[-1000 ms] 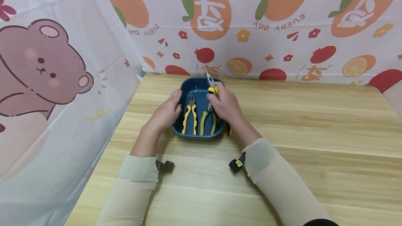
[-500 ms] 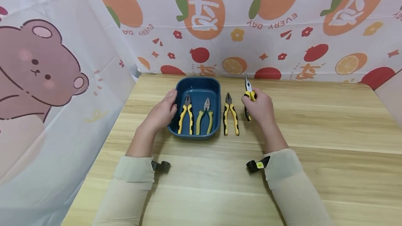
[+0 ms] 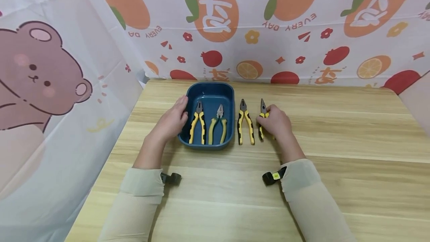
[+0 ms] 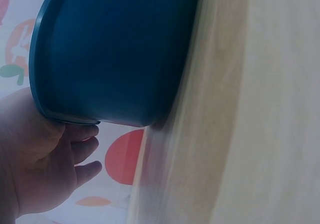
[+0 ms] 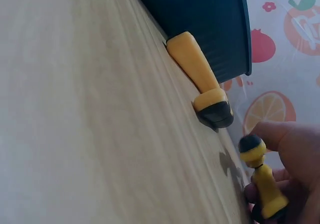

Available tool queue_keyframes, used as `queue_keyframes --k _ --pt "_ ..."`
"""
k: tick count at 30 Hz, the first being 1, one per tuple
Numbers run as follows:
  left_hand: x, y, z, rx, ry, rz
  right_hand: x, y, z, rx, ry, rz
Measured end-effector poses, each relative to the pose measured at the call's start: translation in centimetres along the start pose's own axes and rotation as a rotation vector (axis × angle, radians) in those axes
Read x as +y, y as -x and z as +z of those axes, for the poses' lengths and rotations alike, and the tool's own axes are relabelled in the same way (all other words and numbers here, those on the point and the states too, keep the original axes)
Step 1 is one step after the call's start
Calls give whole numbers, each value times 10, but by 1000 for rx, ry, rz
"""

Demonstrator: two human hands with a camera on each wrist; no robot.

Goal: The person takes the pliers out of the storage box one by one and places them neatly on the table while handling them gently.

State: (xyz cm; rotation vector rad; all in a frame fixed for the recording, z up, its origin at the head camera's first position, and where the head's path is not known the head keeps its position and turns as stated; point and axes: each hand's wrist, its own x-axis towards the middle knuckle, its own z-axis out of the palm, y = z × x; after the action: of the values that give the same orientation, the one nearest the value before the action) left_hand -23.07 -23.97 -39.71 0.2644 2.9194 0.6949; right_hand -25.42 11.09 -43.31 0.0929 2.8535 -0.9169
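My right hand (image 3: 276, 122) grips long-nose pliers (image 3: 263, 106) with yellow and black handles, low over the table to the right of the blue tray (image 3: 209, 147). Its fingers cover part of the handles. Between that hand and the tray lie black-and-yellow pliers (image 3: 240, 127), jaws pointing away from me. Inside the tray are yellow-and-black pliers (image 3: 192, 128) on the left and green-handled pliers (image 3: 211, 128) on the right. My left hand (image 3: 170, 120) rests against the tray's left side; in the left wrist view its fingers extend along the tray wall (image 4: 115, 58).
The wooden table (image 3: 215, 197) reaches to a fruit-printed cloth (image 3: 295, 47) hanging behind it. A bear-printed cloth (image 3: 40, 70) hangs at the left. Each sleeve cuff carries a small black camera (image 3: 268, 178).
My right hand has carried the long-nose pliers out from over the tray to the right, past the other pliers, and lowered them to the table. My left hand has stayed at the tray.
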Motion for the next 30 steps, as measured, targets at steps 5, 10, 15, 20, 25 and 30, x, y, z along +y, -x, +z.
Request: queue_keyframes --k 5,10,15,20,25,30 --pt "0 1 1 0 0 -13 -1 3 3 -14 28 10" --pt "-1 2 1 2 7 -15 1 5 4 -53 27 6" --pt "0 2 0 10 17 -19 6 6 3 -74 9 -18" --pt "-1 2 0 4 14 -21 8 6 4 -76 0 -38" --pt "-1 1 0 1 11 -17 8 8 4 -77 3 -45" --pt "0 0 0 -3 15 -11 9 8 3 -80 4 -44"
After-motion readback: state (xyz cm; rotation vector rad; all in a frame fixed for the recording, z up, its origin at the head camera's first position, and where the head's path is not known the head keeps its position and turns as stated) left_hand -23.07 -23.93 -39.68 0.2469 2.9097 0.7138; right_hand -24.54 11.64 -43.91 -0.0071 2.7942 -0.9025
